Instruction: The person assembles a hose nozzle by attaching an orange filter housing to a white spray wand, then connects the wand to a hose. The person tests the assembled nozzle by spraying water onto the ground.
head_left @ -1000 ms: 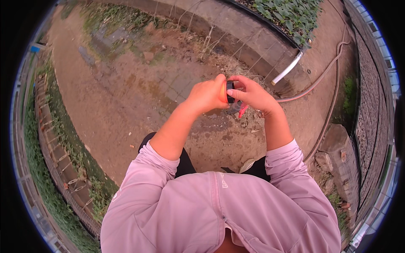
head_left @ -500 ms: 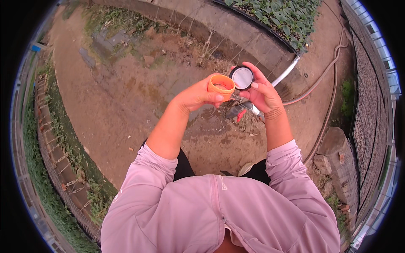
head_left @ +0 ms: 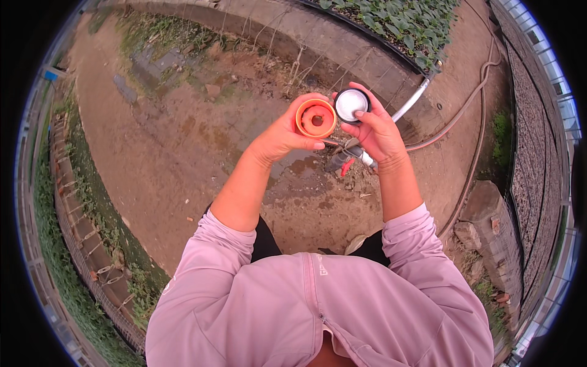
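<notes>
My left hand [head_left: 282,133] is wrapped round a small orange cup-shaped container [head_left: 299,126], its open mouth turned up toward me. Inside it shows a reddish-pink ring with a dark hole in the middle. Close beside it, my right hand [head_left: 380,131] grips a round black-rimmed lid [head_left: 352,105] with a pale inner face, the thumb pressed on that face. The container and the lid are almost edge to edge. Beyond and below the hands is a pipe fitting with a red valve handle [head_left: 347,167], partly hidden by my right hand.
A pale pipe [head_left: 411,103] runs up to a raised bed of leafy seedlings [head_left: 397,27]. A long hose [head_left: 455,125] curves over the dirt ground at right. Stones [head_left: 467,236] lie at lower right. Wet patches [head_left: 299,166] mark the soil, and a planted strip [head_left: 58,244] runs along the left.
The orange container has tipped toward me, so its inside now shows. My right thumb has moved onto the lid's pale face, and both hands have risen slightly.
</notes>
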Available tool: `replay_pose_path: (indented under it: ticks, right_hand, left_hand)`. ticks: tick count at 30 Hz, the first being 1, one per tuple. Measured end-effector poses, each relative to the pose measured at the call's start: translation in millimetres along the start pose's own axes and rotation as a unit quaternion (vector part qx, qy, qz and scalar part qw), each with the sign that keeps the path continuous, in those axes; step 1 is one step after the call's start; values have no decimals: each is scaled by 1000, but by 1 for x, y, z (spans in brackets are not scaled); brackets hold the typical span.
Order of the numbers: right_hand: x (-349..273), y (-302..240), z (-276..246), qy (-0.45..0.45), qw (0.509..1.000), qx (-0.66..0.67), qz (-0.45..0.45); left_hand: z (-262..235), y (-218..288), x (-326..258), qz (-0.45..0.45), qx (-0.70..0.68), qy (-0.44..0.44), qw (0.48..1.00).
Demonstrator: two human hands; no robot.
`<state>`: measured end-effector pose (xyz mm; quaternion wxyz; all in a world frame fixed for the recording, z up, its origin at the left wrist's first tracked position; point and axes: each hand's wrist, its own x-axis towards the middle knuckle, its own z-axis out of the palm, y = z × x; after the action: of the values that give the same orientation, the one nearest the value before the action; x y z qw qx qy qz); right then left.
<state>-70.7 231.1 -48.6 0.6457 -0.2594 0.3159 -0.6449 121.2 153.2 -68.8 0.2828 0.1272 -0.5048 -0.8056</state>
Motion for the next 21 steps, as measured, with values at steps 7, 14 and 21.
replay_pose_path:
  ticks: [7,14,21]
  right_hand:
    - [-1,1,6,52,996,-74,-17]
    - [-3,8,4,152,959,-238,-36]
    - [0,23,-6,194,954,-225,-37]
  left_hand:
    - [-8,-9,0,-22,-25,18,999]
    - [-9,-17,-1,-70,-234,-36,969]
    - [3,-22,2,-192,-91,33,977]
